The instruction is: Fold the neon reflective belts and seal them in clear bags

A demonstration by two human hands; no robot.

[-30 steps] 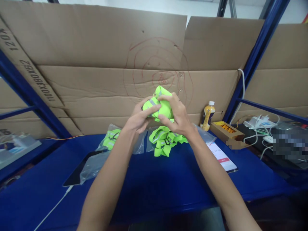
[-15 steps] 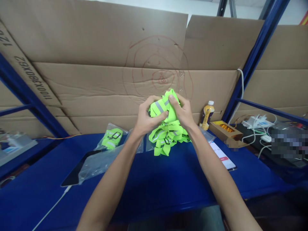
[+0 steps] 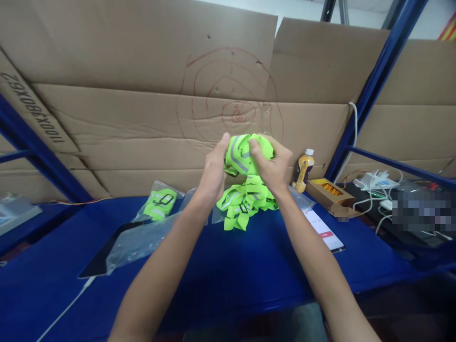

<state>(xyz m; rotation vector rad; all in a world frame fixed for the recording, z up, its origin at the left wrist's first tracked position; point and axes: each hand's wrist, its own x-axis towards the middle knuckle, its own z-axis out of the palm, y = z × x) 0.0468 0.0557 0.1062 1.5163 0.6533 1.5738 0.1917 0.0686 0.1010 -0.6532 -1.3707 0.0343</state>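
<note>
Between my hands, above the table, is a bunched neon-green reflective strap (image 3: 240,154) with silver-grey stripes. My right hand (image 3: 274,164) is closed around its right side, thumb pressed on the front. My left hand (image 3: 214,166) grips its left edge with the thumb pointing up; its other fingers are mostly hidden. Below, a loose heap of the same green strapping (image 3: 249,202) with a dark buckle lies on the blue table (image 3: 245,266). Whether the held bundle joins this heap is not clear.
At left lie a bagged green strap (image 3: 161,203), a clear plastic bag (image 3: 140,240) and a dark tablet-like slab (image 3: 96,261) with a white cable. At right are a phone (image 3: 324,230), a yellow drink bottle (image 3: 304,170) and an open carton (image 3: 331,194). Cardboard (image 3: 142,123) walls the back.
The strap bundle has turned and bunched up in my hands. My left thumb has swung from lying across its front to pointing up at its left edge. The view has shifted slightly.
</note>
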